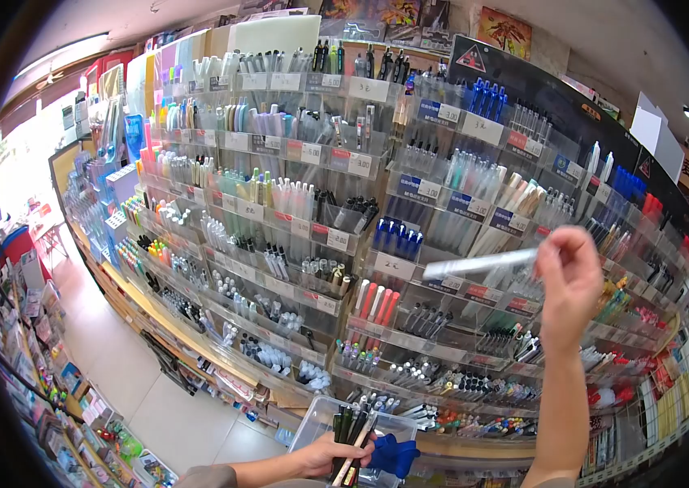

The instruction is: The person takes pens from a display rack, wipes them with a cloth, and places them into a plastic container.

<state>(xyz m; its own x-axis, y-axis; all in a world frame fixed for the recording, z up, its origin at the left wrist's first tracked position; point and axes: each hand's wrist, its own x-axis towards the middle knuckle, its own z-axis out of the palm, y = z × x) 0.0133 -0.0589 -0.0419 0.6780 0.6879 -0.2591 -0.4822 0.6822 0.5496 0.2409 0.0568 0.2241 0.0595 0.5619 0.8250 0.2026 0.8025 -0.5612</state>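
My right hand (573, 281) is raised in front of the pen rack, its thumb and fingers pinched on one end of a whitish pen (481, 264). The pen points left and is slightly blurred. Low in the view, my left hand (334, 454) is wrapped round a bundle of pens (351, 424), mostly dark, with a pale one among them. Beneath that hand stands a clear plastic bin (312, 416). Something blue (395, 455) lies at the bin, right of my left hand; its kind cannot be made out.
A tiered clear display rack (304, 220) full of pens and price labels spreads across the view. Red and white pens (377, 302) stand in a middle slot. To the left is a tiled aisle (104, 325), with crowded shelves (60, 407) beyond it.
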